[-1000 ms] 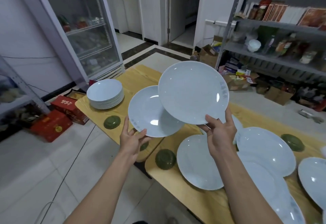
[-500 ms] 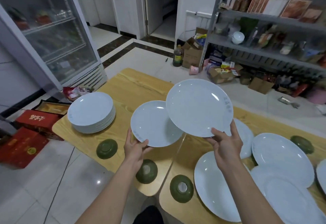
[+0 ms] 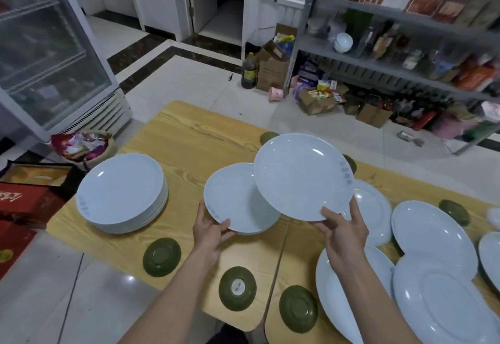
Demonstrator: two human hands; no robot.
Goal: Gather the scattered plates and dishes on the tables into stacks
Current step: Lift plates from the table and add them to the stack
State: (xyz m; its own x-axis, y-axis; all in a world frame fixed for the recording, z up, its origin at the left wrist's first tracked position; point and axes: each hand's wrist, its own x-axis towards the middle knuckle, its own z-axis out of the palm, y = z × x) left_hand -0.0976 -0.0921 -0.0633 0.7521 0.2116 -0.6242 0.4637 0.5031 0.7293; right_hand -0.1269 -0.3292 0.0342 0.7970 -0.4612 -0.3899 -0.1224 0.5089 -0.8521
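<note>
Both held plates are sitting lower in the view than half a second ago, closer to the tabletops, and the stack is lying nearer to the left one.

The left hand (image 3: 208, 231) is gripping the near rim of the left plate (image 3: 232, 200), with the thumb lying on the upper face. The right hand (image 3: 343, 232) is gripping the near rim of the right plate (image 3: 300, 176), with the thumb pressing on top and a finger reaching up along the right edge. The right plate is being held higher, is tilting toward the camera and is overlapping the right side of the left plate. Whether the two are touching cannot be told.

The left plate is hovering over the left table (image 3: 189, 138), beside the seam with the right table (image 3: 295, 246). The stack (image 3: 121, 189) of white plates is standing on the left table, to the left of the held plates and apart from them. Loose plates (image 3: 433, 238) are lying overlapped on the right table. Green dishes (image 3: 161, 257) are lying upside down along the near edges of both tables, with more at the far edge.

A glass-door fridge (image 3: 54, 59) is standing at the far left, and a shelf rack (image 3: 405, 73) is filling the far right.
</note>
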